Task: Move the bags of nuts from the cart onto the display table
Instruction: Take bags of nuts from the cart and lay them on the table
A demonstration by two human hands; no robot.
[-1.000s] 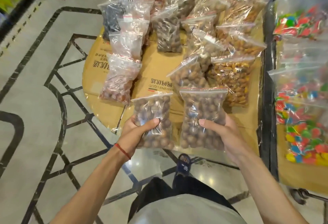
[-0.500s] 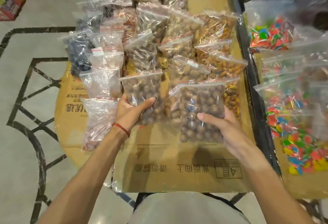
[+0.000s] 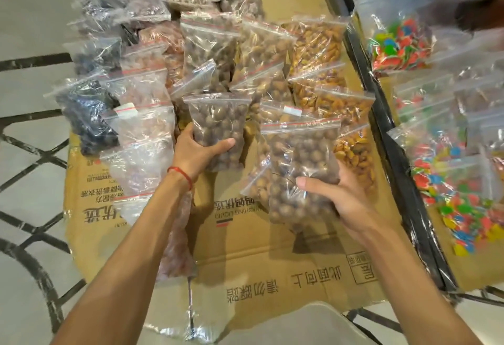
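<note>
My left hand grips a clear zip bag of round brown nuts from below, thumb across its front. My right hand grips a second, larger bag of the same brown nuts, thumb on its front. Both bags are held upright just above the cardboard-covered display table, at the near end of rows of nut bags. Behind them lie several bags of brown nuts, orange-yellow nuts and dark fruit. The cart is not in view.
A black frame edge runs along the table's right side; beyond it lie bags of coloured candy. Bare cardboard with printed text lies near me. Tiled floor with black lines is to the left.
Both hands have carried their bags forward over the table, closer to the rows of bags. The view has shifted so the table's near edge sits lower in the frame.
</note>
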